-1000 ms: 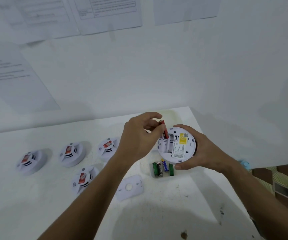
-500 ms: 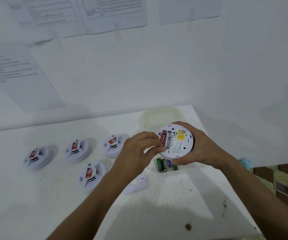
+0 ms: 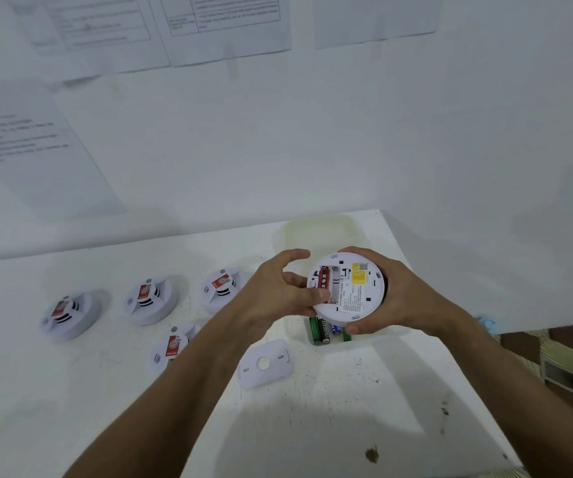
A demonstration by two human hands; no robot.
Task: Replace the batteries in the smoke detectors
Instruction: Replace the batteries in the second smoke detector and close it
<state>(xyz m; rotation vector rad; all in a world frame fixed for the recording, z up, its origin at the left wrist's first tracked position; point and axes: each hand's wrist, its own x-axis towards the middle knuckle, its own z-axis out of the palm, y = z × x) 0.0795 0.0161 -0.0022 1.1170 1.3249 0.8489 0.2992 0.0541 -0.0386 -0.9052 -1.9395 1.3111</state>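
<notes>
My right hand (image 3: pixel 399 298) grips a round white smoke detector (image 3: pixel 354 294) above the table, back side up, with a yellow label showing. A red battery (image 3: pixel 323 281) lies in its open compartment. My left hand (image 3: pixel 278 298) is at the detector's left rim. Its thumb presses on the battery's lower end, its curled fingers lie beside the rim, and its index finger arches above. Below the detector lie loose green and blue batteries (image 3: pixel 319 331).
Several white smoke detectors with red stickers (image 3: pixel 150 300) sit on the white table to the left. A white mounting plate (image 3: pixel 266 365) lies near my left forearm. A clear plastic container (image 3: pixel 316 229) stands at the back by the wall. The table's right edge (image 3: pixel 450 339) runs close to my right arm.
My left hand carried the red battery down into the detector's compartment and now presses it there. The detector has tilted flatter in my right hand.
</notes>
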